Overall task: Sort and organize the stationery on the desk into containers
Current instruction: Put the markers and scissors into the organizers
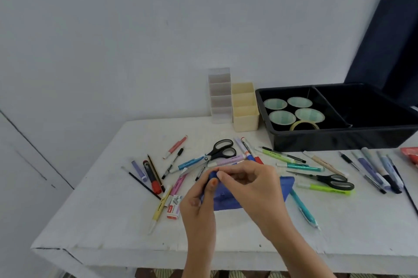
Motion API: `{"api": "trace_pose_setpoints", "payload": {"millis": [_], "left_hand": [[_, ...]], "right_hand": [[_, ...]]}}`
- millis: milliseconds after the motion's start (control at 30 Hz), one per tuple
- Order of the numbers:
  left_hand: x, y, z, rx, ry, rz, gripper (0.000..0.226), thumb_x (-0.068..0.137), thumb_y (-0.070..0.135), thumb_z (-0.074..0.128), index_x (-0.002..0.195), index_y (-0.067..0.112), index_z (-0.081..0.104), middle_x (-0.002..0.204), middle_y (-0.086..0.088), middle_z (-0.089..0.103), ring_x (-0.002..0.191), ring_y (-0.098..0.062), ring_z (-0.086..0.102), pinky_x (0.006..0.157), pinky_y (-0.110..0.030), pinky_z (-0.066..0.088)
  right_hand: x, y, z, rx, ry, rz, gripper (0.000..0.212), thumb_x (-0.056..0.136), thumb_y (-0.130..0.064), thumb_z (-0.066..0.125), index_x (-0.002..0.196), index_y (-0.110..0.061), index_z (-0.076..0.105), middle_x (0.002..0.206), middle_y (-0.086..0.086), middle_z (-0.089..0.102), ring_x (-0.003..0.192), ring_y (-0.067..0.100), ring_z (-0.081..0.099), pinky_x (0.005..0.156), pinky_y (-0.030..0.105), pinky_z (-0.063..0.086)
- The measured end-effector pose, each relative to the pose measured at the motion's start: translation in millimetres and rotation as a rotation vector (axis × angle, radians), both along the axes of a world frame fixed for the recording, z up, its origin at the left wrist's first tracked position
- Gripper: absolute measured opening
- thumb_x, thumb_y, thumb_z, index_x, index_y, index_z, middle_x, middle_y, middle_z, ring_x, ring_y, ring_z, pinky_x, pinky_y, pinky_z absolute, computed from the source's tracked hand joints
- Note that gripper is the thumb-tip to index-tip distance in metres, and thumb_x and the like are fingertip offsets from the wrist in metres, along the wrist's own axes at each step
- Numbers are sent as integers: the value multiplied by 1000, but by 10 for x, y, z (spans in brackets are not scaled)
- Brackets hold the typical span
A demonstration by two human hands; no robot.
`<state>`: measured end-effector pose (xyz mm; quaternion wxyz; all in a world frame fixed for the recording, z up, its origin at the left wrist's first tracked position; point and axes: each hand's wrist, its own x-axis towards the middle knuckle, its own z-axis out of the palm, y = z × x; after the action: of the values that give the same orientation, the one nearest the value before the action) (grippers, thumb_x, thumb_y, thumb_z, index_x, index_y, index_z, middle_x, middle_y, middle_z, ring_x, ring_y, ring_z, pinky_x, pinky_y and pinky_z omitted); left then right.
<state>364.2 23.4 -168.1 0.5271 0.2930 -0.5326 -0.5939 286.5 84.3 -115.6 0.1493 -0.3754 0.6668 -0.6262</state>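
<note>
Curled fingers of the left hand (199,198) and right hand (253,187) both pinch a small blue item (213,175), hard to identify, above a half-hidden blue plastic piece (287,185) mid-surface (113,221), beside a small red-and-white box (173,209) whose print is too blurred to read.

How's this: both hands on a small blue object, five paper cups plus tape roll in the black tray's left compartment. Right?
Four paper cups, not five, per the head view, with the tape roll in the black tray's left compartment. The left hand and right hand hold the small blue object.
</note>
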Motion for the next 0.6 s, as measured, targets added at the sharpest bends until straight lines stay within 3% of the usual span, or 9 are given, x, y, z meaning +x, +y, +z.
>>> {"api": "trace_pose_setpoints", "payload": {"millis": [100,233,333,400,467,533,600], "left_hand": [[20,-68,-57,21,-27,51,21,84,11,61,97,25,69,95,11,73,94,-8,67,82,-20,53],[114,-207,-218,135,-6,154,23,83,21,60,105,23,68,101,8,71,99,-8,65,81,-20,53],[218,-293,-393,255,35,262,22,84,23,60,105,27,64,115,0,66,110,-14,59,95,-30,47],[245,-334,-481,290,12,255,25,87,23,59,112,25,61,124,-3,61,119,-17,54,105,-37,40],[226,-319,-516,314,36,194,31,81,31,67,111,26,58,122,-1,59,120,-19,52,107,-42,37],[189,-274,-515,227,0,139,23,84,23,66,102,28,52,112,2,58,110,-18,55,98,-36,44],[180,-222,-524,25,-124,99,21,88,3,59,96,22,54,108,1,57,104,-11,56,87,-19,47]], "right_hand": [[-76,-89,-73,49,-59,-30,22,77,-6,75,82,-27,73,71,-7,71,71,9,67,66,20,55],[-379,-94,-321,187,-35,-282,21,78,-1,73,84,-20,70,74,-2,68,67,7,61,54,10,47],[-683,89,-497,249,21,-465,19,80,5,68,90,-11,69,81,2,67,68,6,57,58,10,42],[-780,165,-557,257,-4,-442,19,79,3,69,90,-13,69,81,1,67,71,9,59,62,18,48],[-786,190,-604,246,-72,-367,20,80,1,69,90,-17,68,80,0,67,74,12,62,60,16,46],[-770,187,-646,199,-162,-307,22,82,0,68,88,-21,66,78,2,67,77,17,64,61,17,47],[-791,206,-687,171,-198,-282,23,83,-1,67,86,-23,65,79,3,68,78,19,64,64,20,49]]}}
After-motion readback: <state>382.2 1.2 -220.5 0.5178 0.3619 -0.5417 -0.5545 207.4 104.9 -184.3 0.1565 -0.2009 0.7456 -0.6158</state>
